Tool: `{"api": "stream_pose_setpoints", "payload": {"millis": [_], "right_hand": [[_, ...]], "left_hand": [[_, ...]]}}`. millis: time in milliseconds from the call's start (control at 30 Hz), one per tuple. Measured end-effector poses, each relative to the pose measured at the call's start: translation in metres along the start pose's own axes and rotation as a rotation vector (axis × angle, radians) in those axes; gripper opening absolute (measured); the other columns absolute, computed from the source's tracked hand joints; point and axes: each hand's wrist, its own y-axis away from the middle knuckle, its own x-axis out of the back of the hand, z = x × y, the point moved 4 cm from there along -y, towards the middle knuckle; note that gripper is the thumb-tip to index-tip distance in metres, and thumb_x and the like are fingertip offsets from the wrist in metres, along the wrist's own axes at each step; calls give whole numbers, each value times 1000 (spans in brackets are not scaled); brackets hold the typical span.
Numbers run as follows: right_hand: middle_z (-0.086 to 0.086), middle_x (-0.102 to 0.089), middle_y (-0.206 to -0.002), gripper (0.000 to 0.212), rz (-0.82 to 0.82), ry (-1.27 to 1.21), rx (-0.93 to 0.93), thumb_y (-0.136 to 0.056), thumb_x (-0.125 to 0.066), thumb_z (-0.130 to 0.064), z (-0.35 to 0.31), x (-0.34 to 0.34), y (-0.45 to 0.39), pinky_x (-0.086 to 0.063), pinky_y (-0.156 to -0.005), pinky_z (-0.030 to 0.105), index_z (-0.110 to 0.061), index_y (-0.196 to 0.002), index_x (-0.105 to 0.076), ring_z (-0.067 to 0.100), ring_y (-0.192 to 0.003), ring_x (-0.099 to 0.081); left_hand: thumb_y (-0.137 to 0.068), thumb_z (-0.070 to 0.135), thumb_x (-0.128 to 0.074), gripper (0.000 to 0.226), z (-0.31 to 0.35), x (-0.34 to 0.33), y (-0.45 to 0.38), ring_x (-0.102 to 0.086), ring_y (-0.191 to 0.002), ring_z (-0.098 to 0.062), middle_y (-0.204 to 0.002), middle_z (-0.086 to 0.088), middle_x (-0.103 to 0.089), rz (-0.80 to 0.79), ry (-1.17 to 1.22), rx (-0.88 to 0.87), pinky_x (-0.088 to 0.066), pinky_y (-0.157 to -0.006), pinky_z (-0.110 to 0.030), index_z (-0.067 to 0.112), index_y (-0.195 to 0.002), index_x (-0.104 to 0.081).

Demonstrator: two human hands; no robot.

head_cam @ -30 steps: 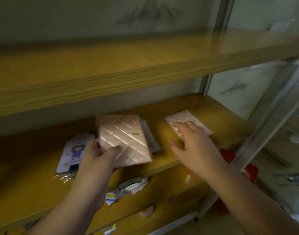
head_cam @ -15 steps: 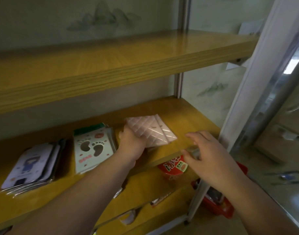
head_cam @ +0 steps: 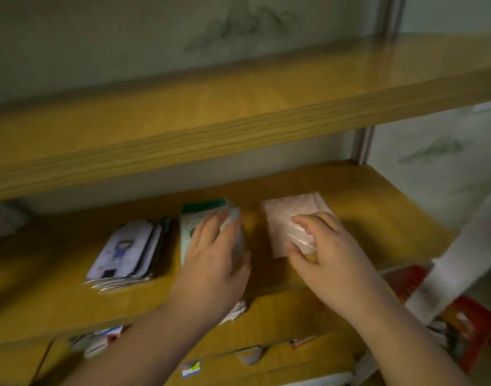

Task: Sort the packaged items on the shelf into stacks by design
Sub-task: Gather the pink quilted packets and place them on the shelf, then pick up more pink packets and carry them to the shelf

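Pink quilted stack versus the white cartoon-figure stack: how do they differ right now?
The pink quilted stack shows a plain diamond pattern; the white cartoon-figure stack shows a printed blue figure. The pink one lies at the right under the right hand; the white one lies at the left, untouched. Both lie flat on the same shelf.

Single head-worn wide-angle view, looking forward and down from in front of the middle shelf (head_cam: 378, 207), close over its front edge, upper shelf (head_cam: 238, 112) crossing the top, lower shelf (head_cam: 280, 324) along the bottom, wall behind.
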Motion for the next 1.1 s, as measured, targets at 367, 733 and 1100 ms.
{"api": "stream_pose_setpoints", "payload": {"millis": [367,733,1100], "right_hand": [[-5,-58,-126,42,-191,-52,234,-88,-66,-37,-168,-101,-15,-45,-94,32,-23,-127,-60,16,-116,-54],[-16,-51,-127,43,-302,-80,461,-89,-59,-46,-400,-211,52,-42,-90,27,-35,-130,-54,7,-115,-50],[-34,-40,-124,46,-440,-115,561,-90,-52,-54,-557,-315,129,-38,-95,20,-45,-135,-43,-10,-116,-38]], "left_hand": [[-93,36,-62,51,-141,127,106,-25,-147,-17,-150,-4,-49,235,-113,221,-14,-117,-23,15,-139,-55],[-91,25,-62,47,-276,260,299,-41,-138,-8,-143,1,-54,322,-16,274,-24,-111,-9,14,-136,-58],[-89,45,-52,59,-415,338,435,-32,-145,-8,-152,12,-44,353,-130,543,-38,-114,-36,31,-146,-46]]}}
